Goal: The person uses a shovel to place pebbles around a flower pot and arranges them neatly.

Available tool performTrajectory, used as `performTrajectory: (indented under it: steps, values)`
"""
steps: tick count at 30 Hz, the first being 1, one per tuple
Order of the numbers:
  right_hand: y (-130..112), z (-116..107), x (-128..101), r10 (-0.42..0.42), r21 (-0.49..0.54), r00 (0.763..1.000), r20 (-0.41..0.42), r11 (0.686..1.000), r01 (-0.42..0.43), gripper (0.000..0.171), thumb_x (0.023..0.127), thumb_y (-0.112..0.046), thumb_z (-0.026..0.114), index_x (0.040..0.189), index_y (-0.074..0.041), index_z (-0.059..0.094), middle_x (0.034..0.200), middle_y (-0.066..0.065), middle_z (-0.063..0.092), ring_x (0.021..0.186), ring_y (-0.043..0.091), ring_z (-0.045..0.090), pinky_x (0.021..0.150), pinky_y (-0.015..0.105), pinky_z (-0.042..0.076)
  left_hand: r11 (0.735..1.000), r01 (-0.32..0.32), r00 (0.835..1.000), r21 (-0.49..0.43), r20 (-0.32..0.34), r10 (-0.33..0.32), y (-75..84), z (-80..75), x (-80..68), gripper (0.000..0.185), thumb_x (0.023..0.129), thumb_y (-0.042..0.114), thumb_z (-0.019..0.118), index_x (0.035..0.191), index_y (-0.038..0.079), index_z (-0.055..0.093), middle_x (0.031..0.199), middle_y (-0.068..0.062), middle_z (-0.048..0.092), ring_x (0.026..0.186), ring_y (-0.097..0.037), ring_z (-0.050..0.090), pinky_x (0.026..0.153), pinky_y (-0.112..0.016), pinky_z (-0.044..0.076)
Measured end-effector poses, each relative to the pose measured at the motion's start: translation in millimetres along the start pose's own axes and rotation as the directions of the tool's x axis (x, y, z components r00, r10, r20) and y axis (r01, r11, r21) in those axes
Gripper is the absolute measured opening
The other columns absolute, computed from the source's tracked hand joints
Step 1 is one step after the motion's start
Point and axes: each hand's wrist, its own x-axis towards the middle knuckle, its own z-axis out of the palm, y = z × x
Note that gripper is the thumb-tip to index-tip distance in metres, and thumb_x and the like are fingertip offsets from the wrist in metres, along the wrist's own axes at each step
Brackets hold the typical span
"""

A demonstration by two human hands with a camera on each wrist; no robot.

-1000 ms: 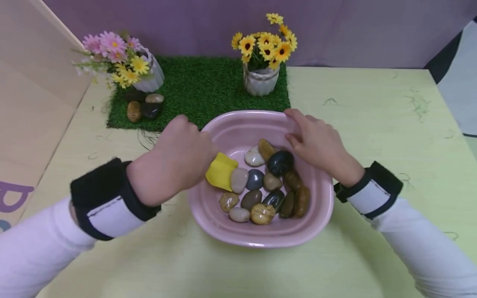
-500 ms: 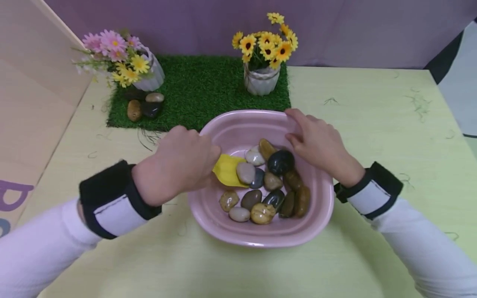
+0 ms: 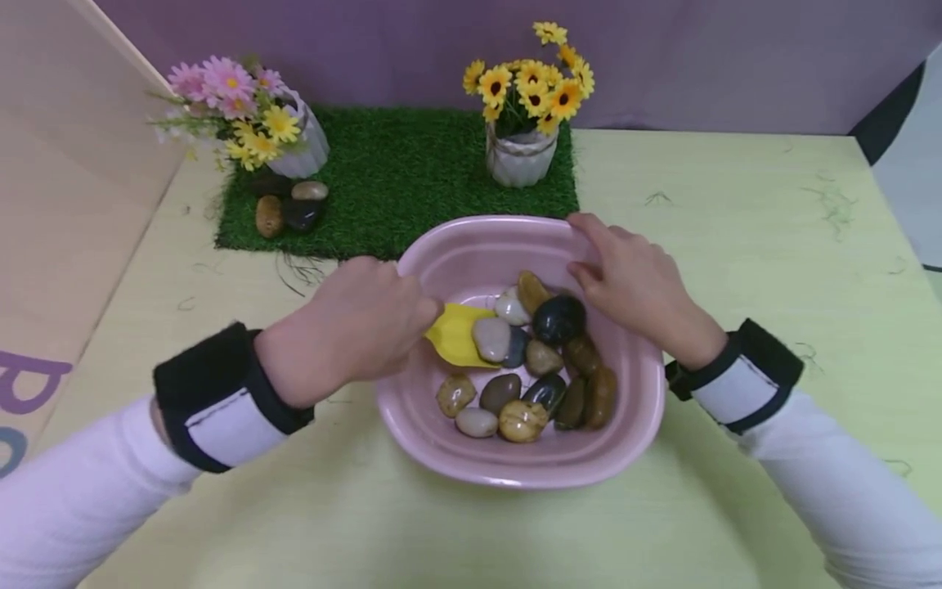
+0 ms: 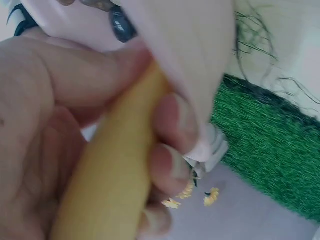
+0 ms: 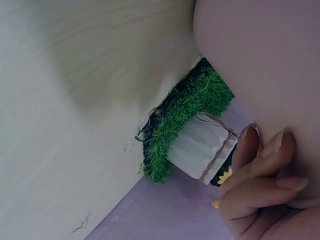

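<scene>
1. Gripping a yellow scoop, the left hand carries a pale pebble inside the pink basin.
2. Right hand, fingers curled over the rim, steadies it.
3. Risk: tilting the scoop spills the pebble.

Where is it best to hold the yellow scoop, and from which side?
Probably by its handle, from the basin's left side. The blade lies inside the pink basin under a pale stone; the left hand grips the handle there.
</scene>
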Motion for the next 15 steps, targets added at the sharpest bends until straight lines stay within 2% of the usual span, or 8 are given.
performTrajectory:
  steps: [3,6,11,15]
  values:
    - [0.1,-0.6,-0.4,0.0,-0.002,1.0,0.002,1.0,0.0,0.052,0.091,-0.019,0.058,0.139,-0.01,0.04,0.104,0.021,0.063,0.074,0.032,0.061,0.049,0.037,0.047,0.998,-0.061,0.993,0.016,-0.098,0.063,-3.7,4.9,-2.2,0.003,0.081,0.009,0.062,0.079,0.009,0.064,0.054,-0.002,0.046,0.046,-0.018,0.044,0.044,-0.03,0.039]
    - [-0.3,-0.4,-0.1,-0.004,-0.001,1.0,0.003,1.0,0.004,0.052,0.092,-0.019,0.058,0.14,-0.01,0.04,0.104,0.021,0.063,0.073,0.031,0.061,0.048,0.036,0.046,0.994,-0.099,0.983,0.043,-0.154,0.104,-7.0,8.5,-3.9,0.007,0.083,0.014,0.063,0.078,0.009,0.064,0.054,-0.001,0.047,0.048,-0.019,0.045,0.048,-0.032,0.042]
    - [0.7,-0.6,-0.6,-0.007,0.002,1.0,-0.001,1.0,0.007,0.052,0.092,-0.019,0.058,0.14,-0.009,0.04,0.103,0.021,0.063,0.071,0.031,0.06,0.047,0.035,0.045,0.99,-0.127,0.978,0.064,-0.16,0.136,-8.9,10.0,-2.4,0.015,0.085,0.023,0.067,0.08,0.01,0.066,0.056,-0.002,0.051,0.053,-0.02,0.049,0.056,-0.034,0.045]
    - [0.2,-0.3,-0.1,-0.011,0.001,1.0,-0.006,1.0,0.011,0.052,0.091,-0.019,0.059,0.139,-0.009,0.04,0.102,0.021,0.063,0.07,0.03,0.06,0.047,0.034,0.044,0.987,-0.152,0.972,0.05,-0.171,0.158,-8.6,10.2,0.1,0.017,0.085,0.022,0.066,0.073,0.01,0.065,0.057,-0.002,0.055,0.056,-0.022,0.054,0.061,-0.036,0.048]
